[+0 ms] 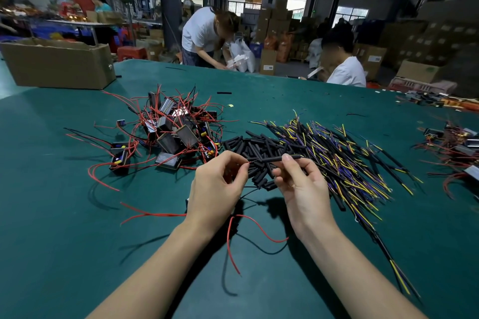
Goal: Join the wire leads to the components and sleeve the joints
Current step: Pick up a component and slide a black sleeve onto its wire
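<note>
Both hands hover close together above the green table (77, 228), nearly touching. The left hand (216, 186) pinches a thin twisted wire joint (252, 161) between thumb and forefinger, its other fingers curled under. The right hand (302, 186) grips a black sleeve (270, 159) between thumb and forefinger; the sleeve lies level, running from the right fingertips toward the left hand, with the joint bare just beyond its left end. A black cable (296, 156) sticks out past the right fingertips.

Below the left hand, red wires (255, 225) and a thin black wire trail onto the table between the two wrists; whatever they lead to is hidden under the palm.

Just beyond both hands lies a heap of loose black sleeves (248, 145). Beyond the left hand sits a pile of small boxy parts with red leads (176, 127). Beyond and beside the right hand spreads a fan of black cables with yellow and blue ends (337, 155). Far off past the left hand stands a cardboard box (57, 65).
</note>
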